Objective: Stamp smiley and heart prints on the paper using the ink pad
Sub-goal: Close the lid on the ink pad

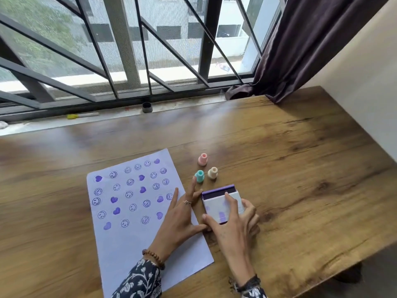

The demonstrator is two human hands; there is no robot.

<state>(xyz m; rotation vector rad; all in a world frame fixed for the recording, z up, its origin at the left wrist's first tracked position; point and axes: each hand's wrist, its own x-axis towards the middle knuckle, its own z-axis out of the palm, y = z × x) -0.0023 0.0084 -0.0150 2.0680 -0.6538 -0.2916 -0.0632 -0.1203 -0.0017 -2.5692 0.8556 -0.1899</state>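
Note:
A white paper (133,239) lies on the wooden table, covered in several purple smiley and heart prints. To its right sits the purple ink pad (219,193), its white lid (217,209) partly slid over it. My right hand (234,224) grips the lid from the near side, fingers on top. My left hand (180,214) rests open on the paper's right edge, thumb touching the pad's near left corner. Three small stamps stand behind the pad: pink (202,159), teal (199,176) and cream (212,173).
The wooden table (300,168) runs to a window sill with a dark cap (147,107) and a yellow-tipped pen (81,115). A dark curtain (300,50) hangs at the back right beside a wall. The table's edge drops off at the lower right.

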